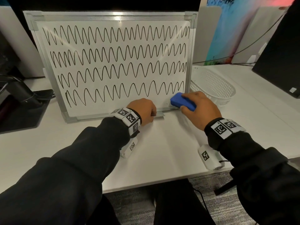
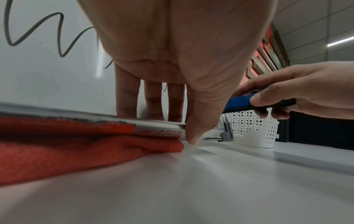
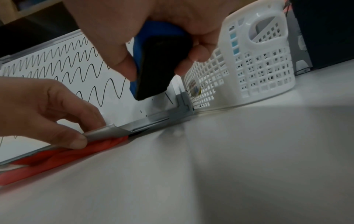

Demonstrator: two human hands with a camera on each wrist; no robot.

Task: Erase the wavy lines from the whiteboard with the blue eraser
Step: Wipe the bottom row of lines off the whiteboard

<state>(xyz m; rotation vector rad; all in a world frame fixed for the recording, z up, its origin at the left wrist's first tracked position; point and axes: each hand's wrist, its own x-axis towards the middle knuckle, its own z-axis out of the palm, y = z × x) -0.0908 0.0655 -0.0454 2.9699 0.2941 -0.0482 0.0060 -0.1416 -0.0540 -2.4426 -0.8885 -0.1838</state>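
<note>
A metal-framed whiteboard point(image 1: 103, 110) leans back on the white desk, covered by several rows of black wavy lines point(image 1: 113, 54). My right hand point(image 1: 200, 107) grips the blue eraser point(image 1: 180, 101) at the board's lower right corner, just under the end of the bottom line. In the right wrist view the eraser point(image 3: 157, 65) shows its black felt side, and whether it touches the board is unclear. My left hand point(image 1: 150, 112) pinches the board's bottom rail point(image 3: 107, 132), thumb in front and fingers point(image 2: 126, 97) resting on the board side.
A folded red cloth point(image 2: 76, 151) lies under the board's bottom edge. A white mesh basket point(image 1: 215, 86) stands against the board's right side. A dark monitor point(image 1: 279, 59) is at the far right, and a black stand and mat point(image 1: 21, 101) at the left.
</note>
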